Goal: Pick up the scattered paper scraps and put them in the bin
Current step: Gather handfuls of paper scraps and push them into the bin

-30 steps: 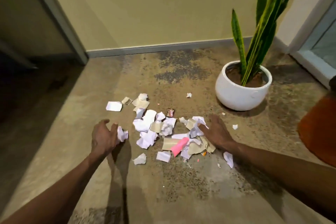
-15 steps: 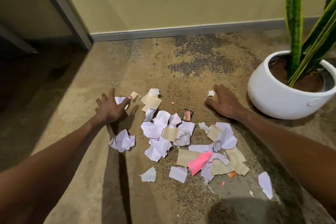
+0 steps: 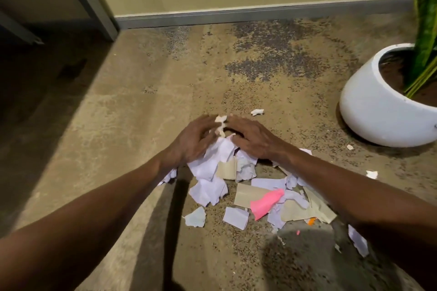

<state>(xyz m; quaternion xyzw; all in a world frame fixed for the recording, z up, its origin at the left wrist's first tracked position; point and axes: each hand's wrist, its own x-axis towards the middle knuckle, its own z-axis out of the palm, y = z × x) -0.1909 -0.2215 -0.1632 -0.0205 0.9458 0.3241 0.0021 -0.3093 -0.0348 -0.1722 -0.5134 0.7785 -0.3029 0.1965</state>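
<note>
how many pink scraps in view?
2. One large pink scrap lies in the pile below the right hand; a tiny pink bit sits on the floor nearer the camera. Others may be hidden under the papers.

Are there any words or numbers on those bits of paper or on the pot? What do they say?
No text can be read anywhere.
White paper scraps: blank or too blurred to tell.
Tan scraps: no print shows.
Pink scrap: plain.
White plant pot: no label shows.
Left hand and right hand hide the scraps beneath them.
</note>
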